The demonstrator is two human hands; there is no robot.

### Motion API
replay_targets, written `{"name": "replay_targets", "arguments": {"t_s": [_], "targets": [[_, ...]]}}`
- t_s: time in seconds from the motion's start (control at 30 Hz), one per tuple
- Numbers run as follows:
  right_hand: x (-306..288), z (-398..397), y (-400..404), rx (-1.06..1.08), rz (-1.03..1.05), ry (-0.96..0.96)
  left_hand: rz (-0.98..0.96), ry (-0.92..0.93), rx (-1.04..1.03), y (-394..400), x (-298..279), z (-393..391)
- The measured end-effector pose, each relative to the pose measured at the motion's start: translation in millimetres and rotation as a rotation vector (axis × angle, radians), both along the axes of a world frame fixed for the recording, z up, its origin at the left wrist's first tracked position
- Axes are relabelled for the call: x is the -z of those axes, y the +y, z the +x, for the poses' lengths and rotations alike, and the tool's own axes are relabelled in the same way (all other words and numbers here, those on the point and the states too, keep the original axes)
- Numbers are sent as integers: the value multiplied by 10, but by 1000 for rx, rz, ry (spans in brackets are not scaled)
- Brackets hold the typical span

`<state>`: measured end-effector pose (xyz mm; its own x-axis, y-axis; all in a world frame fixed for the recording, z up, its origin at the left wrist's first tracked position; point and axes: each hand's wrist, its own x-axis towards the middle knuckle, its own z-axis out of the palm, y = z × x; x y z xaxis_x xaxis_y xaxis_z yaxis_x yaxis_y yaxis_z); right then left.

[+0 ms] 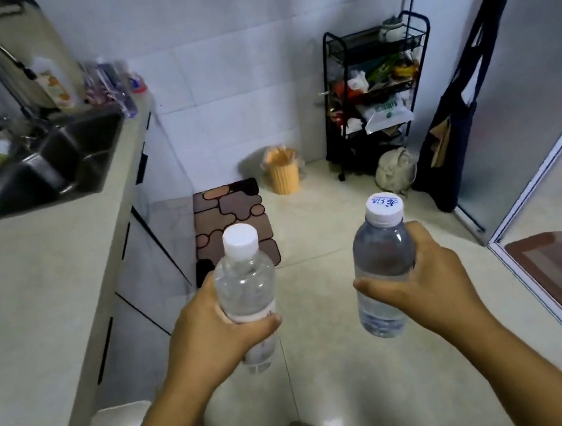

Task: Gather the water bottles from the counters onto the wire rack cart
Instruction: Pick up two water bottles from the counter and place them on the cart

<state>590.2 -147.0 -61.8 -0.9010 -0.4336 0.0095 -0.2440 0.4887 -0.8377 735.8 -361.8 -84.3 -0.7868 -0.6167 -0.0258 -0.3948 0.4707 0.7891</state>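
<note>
I hold two clear plastic water bottles upright over the floor. My left hand [213, 328] grips the left water bottle [245, 276], which has a plain white cap. My right hand [432, 281] grips the right water bottle [382, 256], whose white cap bears blue writing. The black wire rack cart [334, 69] stands against the far wall, well ahead and to the right of both hands. Its shelves hold packets and bags, and a pot sits on its top tier.
A pale counter [30, 305] with a dark double sink [46, 167] runs along my left. On the floor ahead lie a brown patterned mat [232, 216], an orange bin [282, 172] and a grey bag [395, 168]. A dark tote bag [452, 150] hangs by the sliding door at right.
</note>
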Motion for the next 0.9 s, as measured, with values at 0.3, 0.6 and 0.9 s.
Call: {"name": "replay_targets", "arguments": {"t_s": [0.3,0.6,0.9], "targets": [[183,-1752,-1518,-14,17,0,41,7,-46,-1502,233,-1716],[-105,-3624,-2454,189,-3,-21,33,20,180,-2691,-116,-4130],[3,-5705,-2371,404,-42,13,44,24,362,-2649,6,-6670]]}}
